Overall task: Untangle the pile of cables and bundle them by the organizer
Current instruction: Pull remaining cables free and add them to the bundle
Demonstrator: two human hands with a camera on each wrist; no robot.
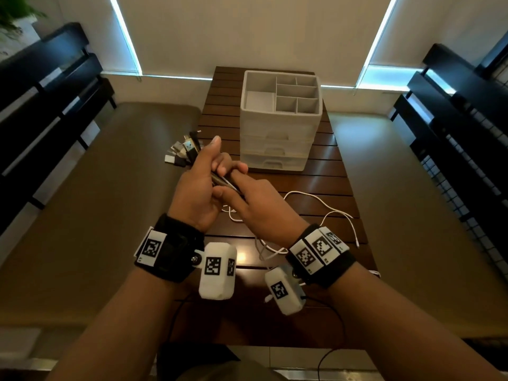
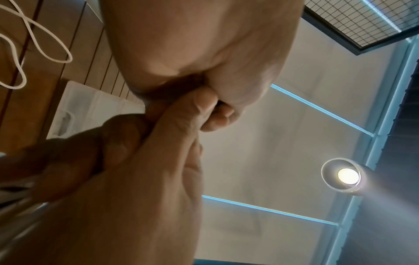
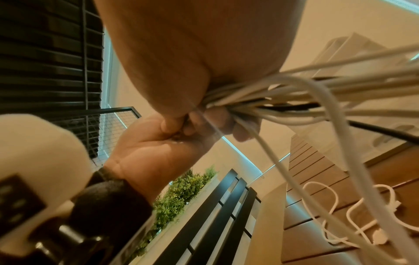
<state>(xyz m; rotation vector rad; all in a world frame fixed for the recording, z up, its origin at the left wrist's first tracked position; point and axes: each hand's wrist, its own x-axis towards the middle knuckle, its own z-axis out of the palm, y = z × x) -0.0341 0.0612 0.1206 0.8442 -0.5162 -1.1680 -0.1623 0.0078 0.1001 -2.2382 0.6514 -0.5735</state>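
Note:
My left hand [image 1: 202, 177] grips a bundle of cables [image 1: 225, 182]; their USB plugs [image 1: 182, 149] fan out past its far left side. My right hand [image 1: 247, 193] holds the same bundle just behind it, fingers curled round the strands. The right wrist view shows several white and black cables [image 3: 283, 100] gathered in the right hand's [image 3: 204, 75] grip, with the left hand [image 3: 172, 136] beside it. Loose white cable ends [image 1: 330, 215] trail down onto the wooden table [image 1: 324, 166]. The white drawer organizer [image 1: 280, 119] stands beyond the hands, its top compartments empty.
The slatted table is narrow, with brown cushioned benches [image 1: 110, 188] on both sides. Dark slatted chair backs [image 1: 49, 92] flank the benches. A white cable loop [image 2: 34, 44] lies on the table in the left wrist view. A plant [image 3: 181, 193] stands at the left.

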